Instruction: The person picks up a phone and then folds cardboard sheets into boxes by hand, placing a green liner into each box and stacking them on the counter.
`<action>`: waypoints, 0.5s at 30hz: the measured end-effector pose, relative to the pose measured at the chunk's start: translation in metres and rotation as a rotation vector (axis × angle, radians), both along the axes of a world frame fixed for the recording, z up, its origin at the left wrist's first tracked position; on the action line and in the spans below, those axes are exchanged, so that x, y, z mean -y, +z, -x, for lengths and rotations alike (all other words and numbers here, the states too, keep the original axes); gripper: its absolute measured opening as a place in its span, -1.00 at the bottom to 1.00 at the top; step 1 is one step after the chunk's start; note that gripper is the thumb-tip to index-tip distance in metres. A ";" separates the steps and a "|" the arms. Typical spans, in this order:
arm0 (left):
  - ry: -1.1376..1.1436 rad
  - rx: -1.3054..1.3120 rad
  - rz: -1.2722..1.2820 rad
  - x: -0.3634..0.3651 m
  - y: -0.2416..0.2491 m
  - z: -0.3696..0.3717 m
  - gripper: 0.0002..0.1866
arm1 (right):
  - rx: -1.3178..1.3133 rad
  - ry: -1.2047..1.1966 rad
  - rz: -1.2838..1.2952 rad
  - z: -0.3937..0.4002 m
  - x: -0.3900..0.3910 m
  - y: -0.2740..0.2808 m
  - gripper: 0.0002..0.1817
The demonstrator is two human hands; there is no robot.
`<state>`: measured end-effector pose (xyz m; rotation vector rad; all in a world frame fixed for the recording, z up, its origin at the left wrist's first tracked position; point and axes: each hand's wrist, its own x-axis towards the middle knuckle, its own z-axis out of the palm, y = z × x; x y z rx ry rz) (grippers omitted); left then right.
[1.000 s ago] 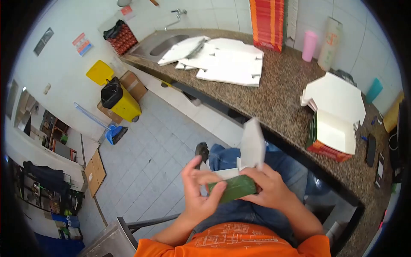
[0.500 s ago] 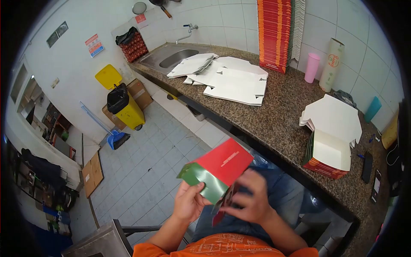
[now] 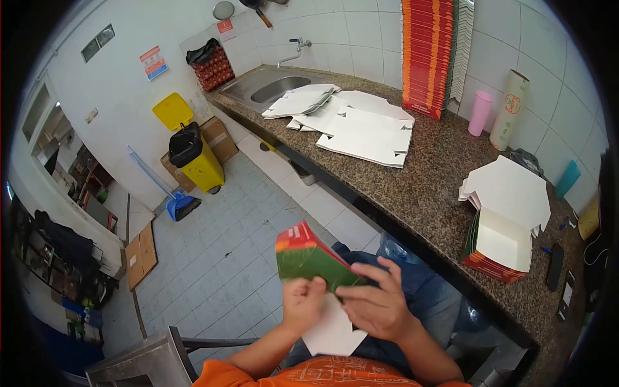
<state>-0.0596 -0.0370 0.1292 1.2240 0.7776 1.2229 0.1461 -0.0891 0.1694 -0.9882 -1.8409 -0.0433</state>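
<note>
A partly folded cardboard food box [image 3: 316,263], red and green outside, is held over my lap. Its white inner flap [image 3: 332,329] hangs down toward my shirt. My left hand [image 3: 303,306] is closed on the box's lower left edge, thumb against the green side and slightly blurred. My right hand [image 3: 377,300] lies at the right end of the box, fingers bent and partly apart, thumb and fingertips against the green panel. Its far side is hidden.
White unfolded box blanks [image 3: 367,132] lie on the granite counter [image 3: 425,187] beside the sink [image 3: 280,89]. An assembled open box [image 3: 500,238] stands at right, near a phone [image 3: 567,295]. Stacked red boxes [image 3: 425,58] lean on the wall. A yellow bin [image 3: 203,169] is on the floor.
The box has been turned: its red panel faced up before, and now the green side faces me with the white flap hanging down. My right hand has come against the green side.
</note>
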 end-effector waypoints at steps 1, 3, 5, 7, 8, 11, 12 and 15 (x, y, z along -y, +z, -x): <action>0.049 0.121 0.003 -0.005 0.002 -0.007 -0.68 | 0.076 0.056 0.057 -0.001 0.003 0.007 -0.89; 0.018 0.112 0.077 -0.001 -0.009 -0.012 -0.66 | 0.170 0.047 0.104 0.000 0.005 0.016 -0.88; 0.025 0.138 0.246 0.017 -0.011 -0.027 -0.64 | 0.022 0.002 0.125 0.005 0.000 -0.004 -0.86; -0.053 0.196 0.191 0.018 -0.025 -0.023 -0.75 | -0.072 -0.035 0.144 0.004 -0.004 -0.033 -0.75; -0.131 0.251 0.140 0.018 -0.029 -0.021 -0.85 | -0.070 -0.031 0.146 0.006 -0.001 -0.039 -0.75; -0.262 -0.280 0.072 0.005 0.012 -0.010 -0.80 | -0.224 -0.070 0.258 0.001 0.006 -0.051 -0.31; -0.417 -0.580 0.102 -0.002 0.019 -0.001 -0.77 | -0.226 -0.066 0.265 -0.004 0.003 -0.041 -0.31; -0.536 -0.840 -0.609 -0.013 0.023 0.013 -0.89 | 0.007 -0.061 0.185 -0.024 0.004 0.001 -0.33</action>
